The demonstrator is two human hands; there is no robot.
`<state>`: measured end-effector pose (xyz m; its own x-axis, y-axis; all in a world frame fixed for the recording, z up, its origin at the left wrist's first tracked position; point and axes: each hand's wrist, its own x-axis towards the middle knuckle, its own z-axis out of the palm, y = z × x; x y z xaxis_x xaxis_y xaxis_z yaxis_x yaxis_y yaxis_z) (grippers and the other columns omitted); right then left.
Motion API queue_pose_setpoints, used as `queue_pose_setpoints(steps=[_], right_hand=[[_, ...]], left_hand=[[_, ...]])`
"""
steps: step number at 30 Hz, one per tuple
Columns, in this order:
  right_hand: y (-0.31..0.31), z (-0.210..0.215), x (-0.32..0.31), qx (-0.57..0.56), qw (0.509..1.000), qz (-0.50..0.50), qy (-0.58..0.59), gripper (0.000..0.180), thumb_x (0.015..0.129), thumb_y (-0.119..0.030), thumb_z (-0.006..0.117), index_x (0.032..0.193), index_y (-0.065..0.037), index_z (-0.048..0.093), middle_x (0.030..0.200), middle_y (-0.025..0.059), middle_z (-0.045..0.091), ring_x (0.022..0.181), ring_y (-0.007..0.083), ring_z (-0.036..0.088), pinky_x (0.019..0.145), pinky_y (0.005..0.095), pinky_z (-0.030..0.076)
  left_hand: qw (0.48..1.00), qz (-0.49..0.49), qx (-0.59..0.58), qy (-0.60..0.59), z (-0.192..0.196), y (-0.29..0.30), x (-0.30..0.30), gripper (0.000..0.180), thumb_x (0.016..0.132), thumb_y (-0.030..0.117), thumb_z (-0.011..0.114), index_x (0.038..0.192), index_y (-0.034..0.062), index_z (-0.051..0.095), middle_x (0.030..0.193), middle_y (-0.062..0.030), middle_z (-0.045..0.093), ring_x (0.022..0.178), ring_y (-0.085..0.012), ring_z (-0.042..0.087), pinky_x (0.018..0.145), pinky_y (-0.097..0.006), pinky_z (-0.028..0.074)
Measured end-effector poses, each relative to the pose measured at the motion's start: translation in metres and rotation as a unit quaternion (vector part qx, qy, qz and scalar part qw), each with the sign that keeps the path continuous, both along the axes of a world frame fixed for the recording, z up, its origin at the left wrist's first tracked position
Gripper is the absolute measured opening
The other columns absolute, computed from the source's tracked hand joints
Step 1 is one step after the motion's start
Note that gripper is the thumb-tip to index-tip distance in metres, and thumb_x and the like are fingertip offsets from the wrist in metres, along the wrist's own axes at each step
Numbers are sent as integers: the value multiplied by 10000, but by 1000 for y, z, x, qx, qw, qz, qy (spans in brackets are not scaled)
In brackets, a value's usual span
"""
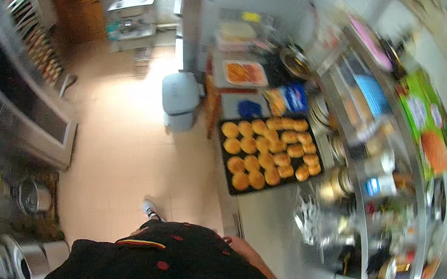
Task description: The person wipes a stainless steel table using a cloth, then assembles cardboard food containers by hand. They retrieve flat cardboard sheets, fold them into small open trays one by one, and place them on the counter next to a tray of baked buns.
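Note:
My right forearm runs along the right side of my dark, red-patterned clothing. The right hand [236,244] is low beside my body, by the near edge of the steel counter [268,225]. Its fingers are partly hidden against the cloth and blurred, so their grip does not show. I cannot make out my left hand. Ahead on the counter, out of reach of the hand, lies a black baking tray [243,189] with rows of golden-brown buns [256,179], round on the left and longer on the right.
Behind the tray are a blue cloth [250,109], a blue-and-yellow bag [287,99] and a shallow container of orange food [245,73]. Crowded metal shelves [364,242] flank the counter. A grey lidded bin [180,99] stands on the tiled floor. Left is a glass-fronted steel appliance [23,86].

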<state>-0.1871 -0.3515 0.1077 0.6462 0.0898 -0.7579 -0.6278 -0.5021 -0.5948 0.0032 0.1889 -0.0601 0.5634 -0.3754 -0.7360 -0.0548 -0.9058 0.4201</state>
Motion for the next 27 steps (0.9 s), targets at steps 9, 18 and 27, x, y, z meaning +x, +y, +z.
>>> queue_pose_setpoints(steps=[9, 18, 27], right_hand=[[116, -40, 147, -52, 984, 140, -94, 508, 963, -367, 637, 1358, -48, 615, 1281, 172, 687, 1186, 368, 632, 996, 428, 486], [185, -13, 316, -32, 994, -49, -93, 452, 929, -272, 721, 1294, -14, 654, 1082, 148, 728, 941, 199, 699, 855, 355, 552], [99, -79, 235, -44, 949, -230, 209, 165, 973, -243, 659, 999, -81, 673, 851, 79, 658, 666, 212, 604, 555, 358, 472]], left_hand=[[995, 74, -64, 3, 11, 83, 69, 303, 866, 360, 644, 974, 90, 729, 949, -159, 740, 894, -328, 715, 781, -437, 569], [943, 275, -186, -35, 4, 222, 148, 361, 924, 266, 628, 1165, 9, 705, 865, -88, 719, 647, -206, 664, 574, -364, 548], [867, 469, -84, 147, 42, 285, 200, 261, 934, 248, 620, 1076, 41, 688, 863, -88, 687, 638, -219, 634, 549, -369, 513]])
